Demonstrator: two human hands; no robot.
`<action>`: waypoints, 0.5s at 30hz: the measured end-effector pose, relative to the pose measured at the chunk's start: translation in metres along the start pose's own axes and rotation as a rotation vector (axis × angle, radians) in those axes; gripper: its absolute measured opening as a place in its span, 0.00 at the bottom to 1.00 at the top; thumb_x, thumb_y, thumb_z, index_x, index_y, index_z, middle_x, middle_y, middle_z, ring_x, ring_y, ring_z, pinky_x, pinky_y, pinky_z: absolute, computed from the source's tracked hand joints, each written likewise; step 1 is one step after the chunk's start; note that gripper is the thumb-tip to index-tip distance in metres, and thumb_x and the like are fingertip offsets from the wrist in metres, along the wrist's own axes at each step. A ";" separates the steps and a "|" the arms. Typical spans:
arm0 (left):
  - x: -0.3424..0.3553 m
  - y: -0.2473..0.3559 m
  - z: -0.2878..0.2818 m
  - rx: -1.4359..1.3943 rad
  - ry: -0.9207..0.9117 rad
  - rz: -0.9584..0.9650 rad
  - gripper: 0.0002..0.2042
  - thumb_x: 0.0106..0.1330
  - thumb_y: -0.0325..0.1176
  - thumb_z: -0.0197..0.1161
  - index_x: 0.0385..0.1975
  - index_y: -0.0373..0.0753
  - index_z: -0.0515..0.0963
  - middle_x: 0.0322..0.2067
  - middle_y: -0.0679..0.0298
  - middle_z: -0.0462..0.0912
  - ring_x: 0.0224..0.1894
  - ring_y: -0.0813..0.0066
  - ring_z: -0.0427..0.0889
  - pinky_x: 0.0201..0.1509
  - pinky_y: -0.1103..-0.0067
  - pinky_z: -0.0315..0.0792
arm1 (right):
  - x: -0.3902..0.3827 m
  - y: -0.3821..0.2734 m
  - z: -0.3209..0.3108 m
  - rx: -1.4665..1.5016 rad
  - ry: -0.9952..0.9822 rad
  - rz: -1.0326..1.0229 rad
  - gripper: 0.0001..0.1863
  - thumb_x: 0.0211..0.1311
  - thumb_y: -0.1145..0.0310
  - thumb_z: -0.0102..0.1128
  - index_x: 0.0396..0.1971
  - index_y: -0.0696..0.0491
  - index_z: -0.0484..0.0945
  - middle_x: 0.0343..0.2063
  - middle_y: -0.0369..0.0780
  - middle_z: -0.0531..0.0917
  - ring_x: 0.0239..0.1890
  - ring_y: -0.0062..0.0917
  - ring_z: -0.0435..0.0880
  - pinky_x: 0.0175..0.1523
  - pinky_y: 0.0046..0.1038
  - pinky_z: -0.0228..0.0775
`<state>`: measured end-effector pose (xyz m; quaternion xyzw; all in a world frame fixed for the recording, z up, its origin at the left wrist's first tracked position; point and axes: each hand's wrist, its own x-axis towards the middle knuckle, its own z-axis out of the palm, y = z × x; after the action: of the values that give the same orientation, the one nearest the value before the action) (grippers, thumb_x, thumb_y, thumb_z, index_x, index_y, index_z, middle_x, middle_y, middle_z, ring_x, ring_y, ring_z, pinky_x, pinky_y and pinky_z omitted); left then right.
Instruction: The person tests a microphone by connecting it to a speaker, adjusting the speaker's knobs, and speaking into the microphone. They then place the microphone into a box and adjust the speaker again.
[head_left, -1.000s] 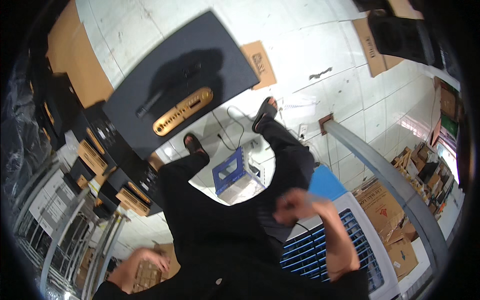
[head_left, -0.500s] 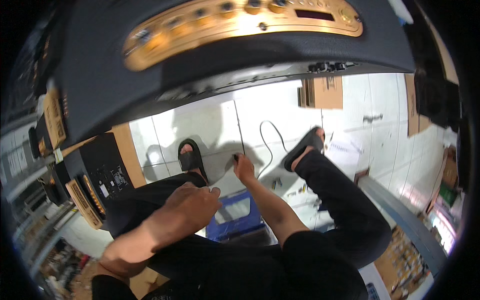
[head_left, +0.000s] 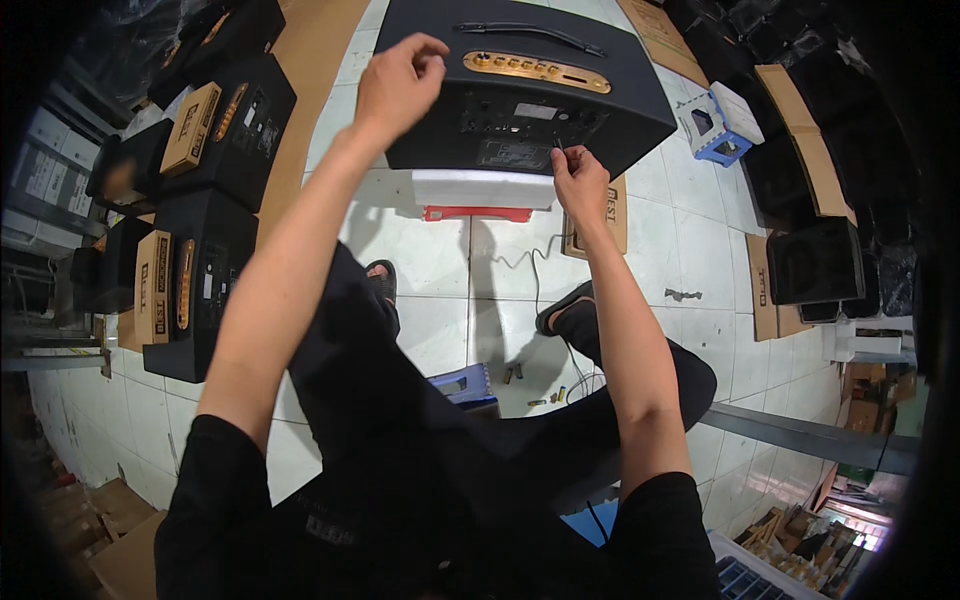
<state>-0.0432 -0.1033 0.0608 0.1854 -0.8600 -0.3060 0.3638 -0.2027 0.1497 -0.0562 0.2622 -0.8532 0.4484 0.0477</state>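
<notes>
A black speaker amplifier [head_left: 622, 112] with a carry handle [head_left: 530, 37] and a gold knob panel [head_left: 536, 72] stands in front of me on a white block [head_left: 470, 190] over a red base [head_left: 477, 214]. My left hand [head_left: 405, 85] is raised by its upper left side, fingers loosely bent and apart, holding nothing. My right hand [head_left: 580, 175] pinches at the lower right of the back panel, on a small dark item that I cannot make out. A cable [head_left: 536, 280] snakes over the floor below.
More black speakers [head_left: 200, 290] and cartons [head_left: 153, 285] are stacked at the left. At the right are a blue-and-white step stool [head_left: 722, 125], black units [head_left: 812, 265] and cardboard. A metal rail [head_left: 800, 428] crosses at lower right. Small batteries [head_left: 550, 398] lie on the floor between my legs.
Both my hands have risen forward from near my lap to the amplifier, the right one now at its back panel. The view has shifted, showing more of the stacks either side.
</notes>
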 end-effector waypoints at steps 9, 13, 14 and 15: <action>0.016 -0.061 0.038 0.464 0.086 0.550 0.18 0.76 0.44 0.56 0.60 0.46 0.80 0.55 0.58 0.81 0.59 0.55 0.78 0.65 0.62 0.69 | 0.024 -0.016 -0.021 -0.331 -0.446 -0.293 0.12 0.64 0.65 0.66 0.33 0.60 0.85 0.29 0.54 0.86 0.36 0.50 0.88 0.44 0.44 0.80; 0.019 -0.045 0.029 0.442 -0.044 0.524 0.18 0.76 0.48 0.57 0.59 0.50 0.81 0.55 0.59 0.81 0.59 0.57 0.76 0.65 0.63 0.67 | 0.016 -0.033 -0.024 -0.404 -0.629 -0.287 0.11 0.61 0.65 0.66 0.33 0.59 0.85 0.30 0.55 0.86 0.37 0.51 0.87 0.45 0.45 0.80; 0.019 -0.045 0.030 0.446 -0.042 0.527 0.18 0.76 0.48 0.57 0.59 0.50 0.81 0.55 0.59 0.80 0.59 0.58 0.76 0.65 0.63 0.67 | 0.017 -0.033 -0.023 -0.373 -0.630 -0.245 0.11 0.61 0.65 0.66 0.33 0.59 0.86 0.30 0.55 0.86 0.37 0.51 0.87 0.45 0.45 0.80; 0.021 -0.046 0.030 0.449 -0.041 0.531 0.19 0.76 0.49 0.57 0.59 0.51 0.81 0.56 0.60 0.80 0.59 0.58 0.75 0.65 0.64 0.67 | 0.024 -0.035 -0.022 -0.396 -0.613 -0.275 0.10 0.61 0.66 0.67 0.33 0.59 0.85 0.29 0.55 0.86 0.35 0.51 0.87 0.44 0.45 0.79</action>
<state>-0.0755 -0.1370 0.0251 0.0244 -0.9312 -0.0076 0.3635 -0.2100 0.1412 -0.0095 0.4818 -0.8547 0.1654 -0.1003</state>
